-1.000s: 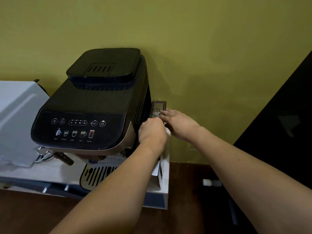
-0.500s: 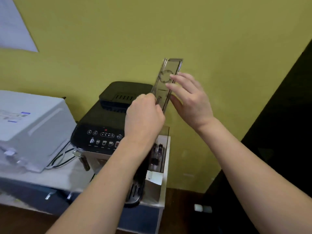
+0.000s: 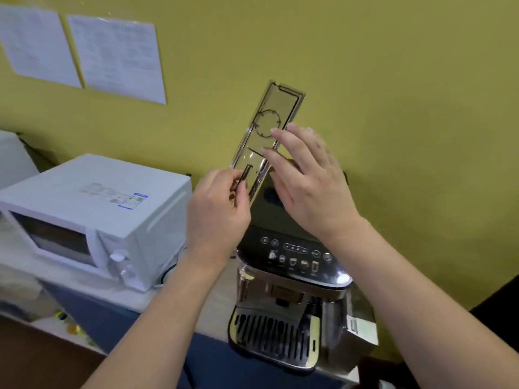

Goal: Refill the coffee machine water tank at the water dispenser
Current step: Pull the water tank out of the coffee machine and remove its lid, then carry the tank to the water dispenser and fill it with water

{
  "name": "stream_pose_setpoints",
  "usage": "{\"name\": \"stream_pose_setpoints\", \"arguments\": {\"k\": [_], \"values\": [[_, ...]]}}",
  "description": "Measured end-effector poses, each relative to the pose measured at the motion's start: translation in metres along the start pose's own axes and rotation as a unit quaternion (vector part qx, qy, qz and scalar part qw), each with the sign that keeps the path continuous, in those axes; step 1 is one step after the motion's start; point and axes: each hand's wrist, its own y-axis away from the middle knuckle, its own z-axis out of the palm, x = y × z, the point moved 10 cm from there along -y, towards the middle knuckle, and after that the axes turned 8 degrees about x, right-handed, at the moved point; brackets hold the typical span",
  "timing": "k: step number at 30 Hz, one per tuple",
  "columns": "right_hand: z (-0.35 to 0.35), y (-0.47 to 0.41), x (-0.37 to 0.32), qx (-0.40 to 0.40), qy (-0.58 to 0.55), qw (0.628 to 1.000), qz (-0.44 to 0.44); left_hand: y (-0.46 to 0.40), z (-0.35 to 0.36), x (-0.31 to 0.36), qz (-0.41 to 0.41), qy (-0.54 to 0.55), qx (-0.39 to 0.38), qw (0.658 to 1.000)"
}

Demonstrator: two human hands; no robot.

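Observation:
The black and silver coffee machine [image 3: 292,258] stands on a counter against the yellow wall. Its clear water tank [image 3: 335,318] sits in the machine's right side, with a white label on it. Above the machine I hold the tank's long smoked-clear lid [image 3: 276,108] tilted upright. My left hand [image 3: 216,214] pinches the lid's lower end by its small handle. My right hand [image 3: 311,181] is spread flat beside the lid, with its fingertips at the lid's right edge. No water dispenser is in view.
A white microwave [image 3: 92,209] stands to the left of the machine on the same white counter [image 3: 207,313], which has a blue front. Two paper sheets [image 3: 118,57] hang on the wall at upper left. A dark surface fills the lower right corner.
The lid has come off the tank and risen above the machine. My right hand's fingers have loosened from the lid and spread. The view has swung left, showing the microwave and papers.

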Motion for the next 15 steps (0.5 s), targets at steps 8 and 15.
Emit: {"name": "stream_pose_setpoints", "arguments": {"k": [8, 15], "values": [[0.171, 0.056, -0.14, -0.283, -0.051, 0.956, 0.049, 0.089, -0.008, -0.211, -0.128, -0.029, -0.183, 0.974], [0.271, 0.2, -0.191, -0.595, -0.102, 0.765, 0.226, 0.192, 0.047, -0.292, -0.1, -0.115, -0.468, 0.871]]}}
